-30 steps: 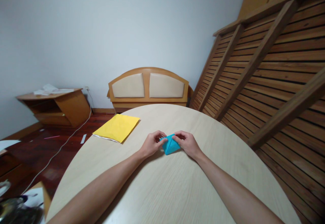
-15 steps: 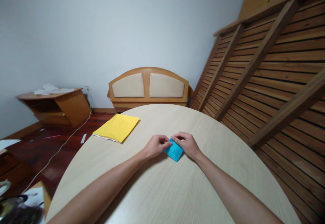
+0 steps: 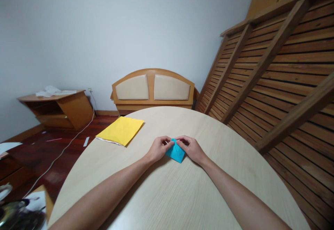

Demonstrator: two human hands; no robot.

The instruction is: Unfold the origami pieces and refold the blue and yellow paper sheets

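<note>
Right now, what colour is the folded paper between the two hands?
The folded paper is bright blue, leaning turquoise; the head view shows it best.

The camera sat on the person's head. It looked forward and down across a round table (image 3: 153, 202). The near side of the table was close, and the left hand (image 3: 158, 149) and right hand (image 3: 191, 150) were low in the middle. Farther off, the wide view reached a headboard (image 3: 151, 87) and the wall (image 3: 167, 24).
</note>
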